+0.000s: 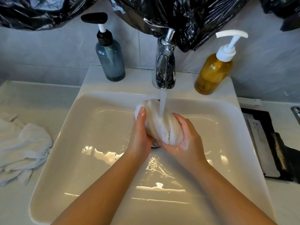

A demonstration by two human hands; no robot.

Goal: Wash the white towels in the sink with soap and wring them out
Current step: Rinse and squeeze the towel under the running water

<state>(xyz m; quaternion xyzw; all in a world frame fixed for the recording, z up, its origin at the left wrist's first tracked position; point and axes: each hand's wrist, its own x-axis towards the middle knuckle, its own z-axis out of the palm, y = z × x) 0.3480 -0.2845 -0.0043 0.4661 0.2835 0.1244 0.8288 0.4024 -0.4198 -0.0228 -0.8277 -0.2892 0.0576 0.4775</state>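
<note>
A white ceramic sink (97,159) is set into a pale countertop (16,98) against a grey tiled wall (48,51), and crumpled black plastic sheeting (186,17) hangs across the top of the wall. On the sink's back ledge a smoky blue pump bottle (110,60) stands left of the chrome faucet (165,65) and an amber pump bottle (212,73) with a white pump stands right of it. A heap of white towels (24,148) lies on the counter to the left of the basin, and a dark tray (276,151) holding flat packets sits on the right. The water stream (162,103) falls from the spout onto the twisted white towel (160,127) that I hold over the drain (155,145), above the middle of the basin. My left hand (139,133) grips the towel from the left, thumb stretched up along its far end. My right hand (186,135) curls around its near end, wet, with a little foam on the skin. Both forearms reach in over the sink's front edge.
</note>
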